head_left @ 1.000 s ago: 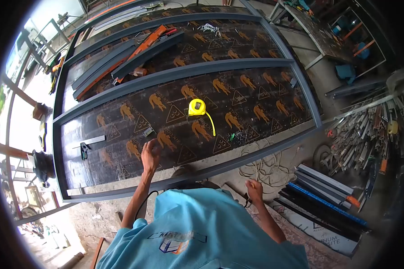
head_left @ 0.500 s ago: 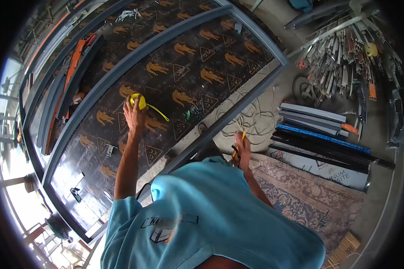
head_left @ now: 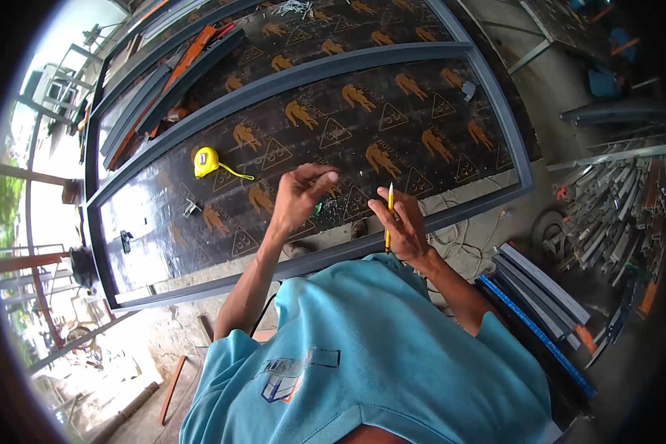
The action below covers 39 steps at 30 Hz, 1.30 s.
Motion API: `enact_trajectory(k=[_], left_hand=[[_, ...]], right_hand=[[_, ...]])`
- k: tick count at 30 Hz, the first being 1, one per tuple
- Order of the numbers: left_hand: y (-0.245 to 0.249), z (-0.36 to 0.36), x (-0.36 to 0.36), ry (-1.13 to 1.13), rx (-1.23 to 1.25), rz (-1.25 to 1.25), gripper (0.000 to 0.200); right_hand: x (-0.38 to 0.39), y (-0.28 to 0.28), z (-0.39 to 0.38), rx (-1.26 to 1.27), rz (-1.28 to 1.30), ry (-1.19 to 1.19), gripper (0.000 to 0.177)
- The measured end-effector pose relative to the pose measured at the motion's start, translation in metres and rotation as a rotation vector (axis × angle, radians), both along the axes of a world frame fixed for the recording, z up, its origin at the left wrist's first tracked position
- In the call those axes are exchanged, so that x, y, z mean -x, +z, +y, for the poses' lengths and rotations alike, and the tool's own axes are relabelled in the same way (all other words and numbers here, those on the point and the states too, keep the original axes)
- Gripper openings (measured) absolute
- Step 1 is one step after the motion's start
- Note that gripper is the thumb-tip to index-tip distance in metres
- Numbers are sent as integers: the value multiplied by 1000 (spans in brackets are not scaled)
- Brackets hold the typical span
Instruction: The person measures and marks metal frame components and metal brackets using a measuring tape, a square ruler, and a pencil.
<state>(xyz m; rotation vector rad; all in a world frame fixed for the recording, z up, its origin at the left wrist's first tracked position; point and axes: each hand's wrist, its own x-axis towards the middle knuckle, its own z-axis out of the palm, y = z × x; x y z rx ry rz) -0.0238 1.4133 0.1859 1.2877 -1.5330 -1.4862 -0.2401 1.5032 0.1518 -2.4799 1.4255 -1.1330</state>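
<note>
My left hand (head_left: pixel 300 198) hovers over the dark printed board (head_left: pixel 333 133), its fingers loosely bent and the thumb stretched out, with nothing visible in it. To its right, my right hand (head_left: pixel 405 228) grips a yellow pencil (head_left: pixel 389 214), held upright with the pale tip pointing away from me. A yellow tape measure (head_left: pixel 207 161) lies on the board to the left of my left hand, its strap trailing right. The grey metal frame (head_left: pixel 311 259) rests around the board, its near bar just in front of my body. Green bits and shavings (head_left: pixel 325 211) lie between my hands.
Grey and orange profiles (head_left: pixel 163 89) lie on the board's far left. A small metal bracket (head_left: pixel 191 207) and a black item (head_left: pixel 126 240) sit at left. Cut strips (head_left: pixel 614 214) are heaped at right, beside stacked long profiles (head_left: pixel 540 296). A cable (head_left: pixel 459 248) lies on the floor.
My left hand has let go of the tape measure, which now lies on the board, and has moved right. My right hand has come up over the frame's near bar with the pencil. The view has turned.
</note>
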Motion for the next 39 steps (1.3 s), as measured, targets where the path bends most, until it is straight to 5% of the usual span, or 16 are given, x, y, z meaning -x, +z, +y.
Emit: enact_trajectory(k=[4, 6, 9, 11, 18, 24, 25, 29, 31, 33, 39], left_hand=[[24, 12, 44, -188, 50, 42, 24], [24, 15, 48, -255, 89, 2, 22], [22, 23, 48, -235, 94, 91, 20], [27, 26, 50, -176, 65, 137, 18], [25, 31, 55, -112, 105, 170, 16], [19, 39, 54, 9, -53, 136, 16], [9, 42, 52, 65, -223, 285, 14], [-50, 62, 33, 216, -425, 308, 17], [-71, 80, 26, 386, -689, 525, 20], [-81, 88, 9, 406, -650, 459, 20], [-71, 100, -35, 361, -412, 132, 25]], right_hand=[[2, -1, -11, -135, -209, 229, 35], [9, 12, -18, -845, -436, 305, 45], [4, -4, -9, -640, -353, 223, 51], [4, -21, -11, -13, -183, 220, 55], [8, -19, -22, -63, -245, 327, 58], [-1, 1, -13, -51, -222, 307, 42], [-2, -4, -6, -42, -252, 260, 39], [-1, -4, 8, -511, -435, 135, 27], [-4, 0, 11, -646, -446, 178, 25], [-9, 4, 14, -1102, -856, 40, 23], [-38, -15, -3, -1364, -353, 175, 30]])
